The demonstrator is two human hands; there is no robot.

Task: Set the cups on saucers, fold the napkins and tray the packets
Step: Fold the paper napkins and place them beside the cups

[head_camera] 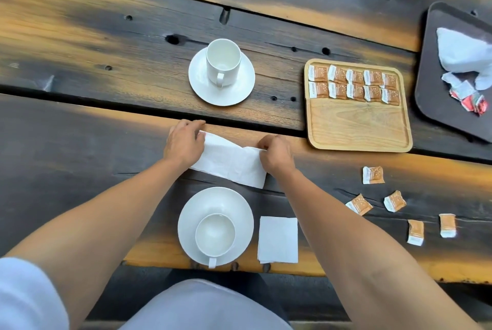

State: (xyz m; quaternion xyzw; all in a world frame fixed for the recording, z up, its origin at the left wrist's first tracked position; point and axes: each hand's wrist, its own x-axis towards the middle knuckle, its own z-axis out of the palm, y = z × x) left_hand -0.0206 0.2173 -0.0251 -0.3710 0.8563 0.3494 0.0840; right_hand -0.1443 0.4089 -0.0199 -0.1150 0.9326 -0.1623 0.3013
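Observation:
A white napkin (230,161) lies folded into a long strip in the middle of the wooden table. My left hand (183,142) presses on its left end and my right hand (275,155) pinches its right end. A second napkin (278,239), folded square, lies beside the near cup (215,235), which stands on its saucer (191,212). The far cup (223,62) stands on its own saucer (239,90). The wooden tray (356,124) holds two rows of orange packets (354,84). Several loose packets (372,175) lie on the table at the right.
A dark tray (431,63) at the far right carries a crumpled white cloth (463,50) and torn red wrappers (471,98). The table's near edge runs just behind the near saucer, above my lap.

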